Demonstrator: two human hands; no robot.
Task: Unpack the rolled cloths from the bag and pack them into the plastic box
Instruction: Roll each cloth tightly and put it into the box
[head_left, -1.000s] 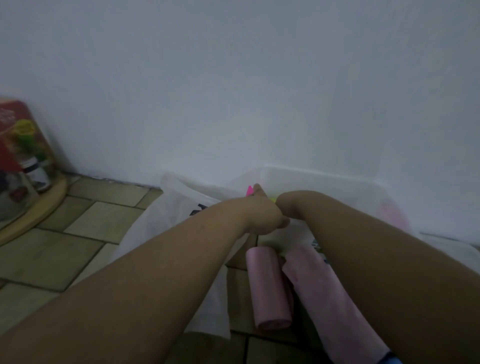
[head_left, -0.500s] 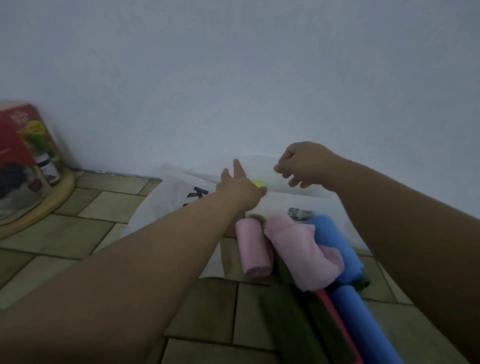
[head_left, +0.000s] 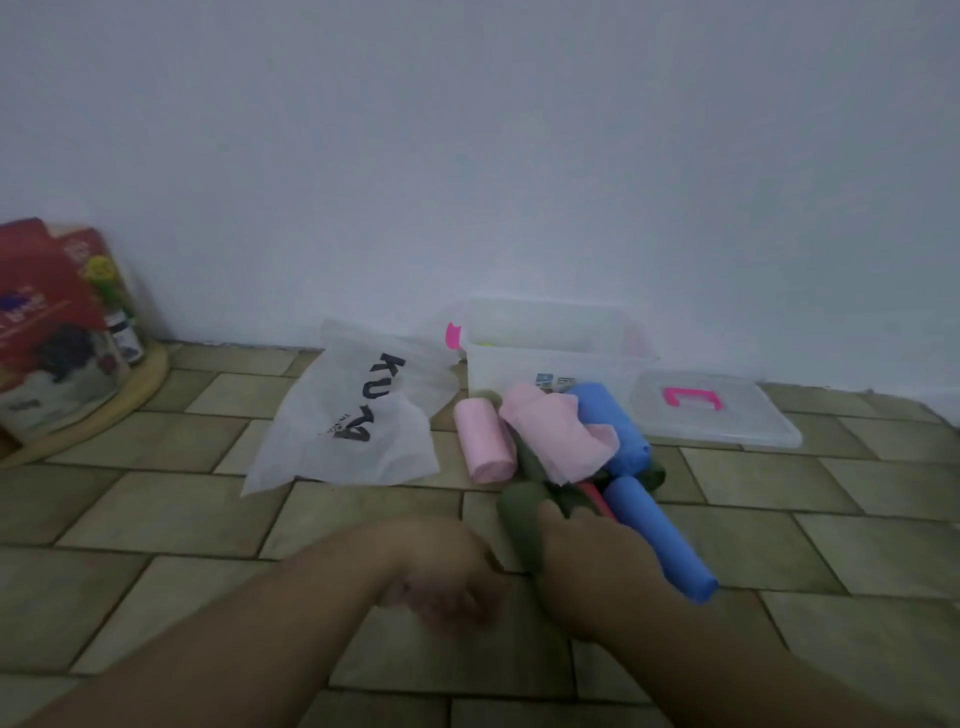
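Note:
A white plastic bag (head_left: 353, 421) with black letters lies flat on the tiled floor. To its right a clear plastic box (head_left: 558, 371) stands against the wall. In front of the box is a pile of rolled cloths: a pink roll (head_left: 483, 441), a loosened pink cloth (head_left: 556, 436), two blue rolls (head_left: 660, 535) and dark green rolls (head_left: 519, 519). My right hand (head_left: 597, 566) rests on the near green roll, fingers curled over it. Just left of it my left hand (head_left: 447, 582) is blurred, low over the floor, fingers curled.
The box's clear lid (head_left: 722, 415) with a pink handle lies on the floor to the right of the box. At far left, a red carton and small bottles (head_left: 57, 322) stand on a round wooden tray. A white wall runs behind everything.
Both hands have drawn back from the bag and box at the wall and come down to the near end of the cloth pile. The bag now lies flat.

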